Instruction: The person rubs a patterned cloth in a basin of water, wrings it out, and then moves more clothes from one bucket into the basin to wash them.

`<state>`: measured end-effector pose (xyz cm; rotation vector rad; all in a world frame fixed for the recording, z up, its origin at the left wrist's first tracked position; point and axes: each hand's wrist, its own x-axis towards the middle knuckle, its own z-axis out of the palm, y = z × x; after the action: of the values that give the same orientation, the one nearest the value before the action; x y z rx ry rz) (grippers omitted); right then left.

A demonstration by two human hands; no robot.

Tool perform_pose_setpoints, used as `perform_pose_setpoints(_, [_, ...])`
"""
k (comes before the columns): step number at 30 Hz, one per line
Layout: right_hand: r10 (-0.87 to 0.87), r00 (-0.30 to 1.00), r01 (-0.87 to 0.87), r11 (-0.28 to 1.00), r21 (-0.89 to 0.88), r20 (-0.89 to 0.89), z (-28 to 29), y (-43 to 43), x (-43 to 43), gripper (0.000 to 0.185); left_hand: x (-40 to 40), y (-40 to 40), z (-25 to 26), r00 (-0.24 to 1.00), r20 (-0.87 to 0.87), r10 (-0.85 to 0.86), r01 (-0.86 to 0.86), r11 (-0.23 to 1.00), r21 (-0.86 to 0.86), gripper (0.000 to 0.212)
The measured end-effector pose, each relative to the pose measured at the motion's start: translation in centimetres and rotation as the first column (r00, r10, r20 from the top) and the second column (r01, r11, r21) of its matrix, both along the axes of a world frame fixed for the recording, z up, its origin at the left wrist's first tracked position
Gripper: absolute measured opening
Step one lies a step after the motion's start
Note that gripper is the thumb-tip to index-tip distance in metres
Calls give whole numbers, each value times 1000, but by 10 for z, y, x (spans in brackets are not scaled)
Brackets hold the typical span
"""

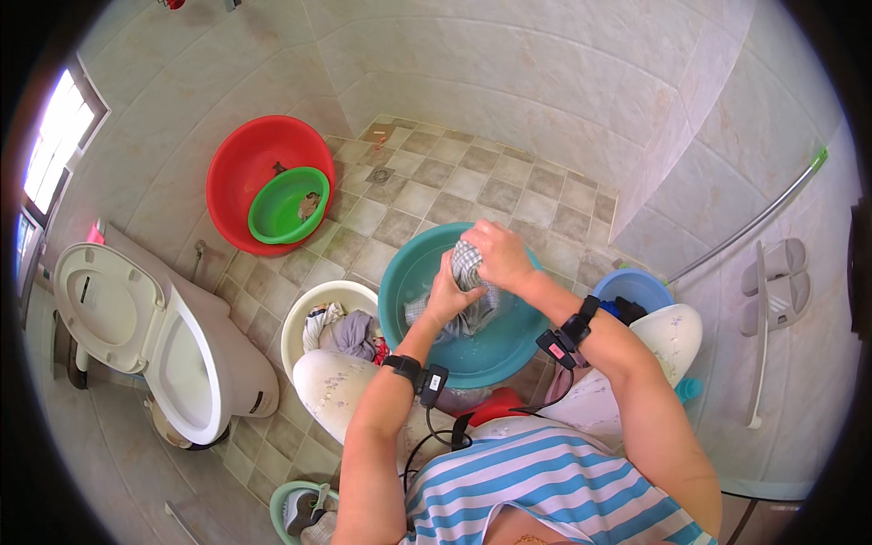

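Note:
A teal plastic basin [504, 354] with water in it stands on the floor before me. Over it, a wet grey-and-white checked cloth [467, 267] is bunched between both hands, its lower part spread in the water. My left hand [449, 294] grips the bunch from the left, thumb pointing right. My right hand [499, 253] is closed over the upper right of the bunch, above the water. Part of the cloth is hidden by the fingers.
A cream basin of clothes [294, 327] touches the teal basin's left side; a blue basin [637, 283] with dark cloth stands right. Farther left, a green basin [272, 216] sits inside a red tub [235, 184]. An open toilet [197, 381] stands left, a metal pole [742, 228] right.

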<state>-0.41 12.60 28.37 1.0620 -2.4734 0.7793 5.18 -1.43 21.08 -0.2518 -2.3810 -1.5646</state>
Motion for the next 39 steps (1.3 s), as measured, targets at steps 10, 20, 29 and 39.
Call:
perform_pose_setpoints(10, [188, 959, -18, 786, -618, 211, 94, -11, 22, 35, -1, 11, -57, 971, 111, 211, -234, 933, 273, 58])
perform_pose_setpoints(20, [302, 846, 238, 522, -819, 438, 96, 17, 2, 38, -28, -24, -41, 953, 112, 283, -303, 909, 284, 38])
perform_pose_setpoints(29, [-149, 739, 522, 744, -418, 657, -59, 72, -38, 31, -5, -16, 122, 927, -172, 333, -333, 942, 33, 15])
perform_pose_setpoints(39, [-401, 664, 367, 910, 192, 631, -207, 84, -3, 46, -34, -24, 12, 929, 134, 344, -139, 663, -736, 13])
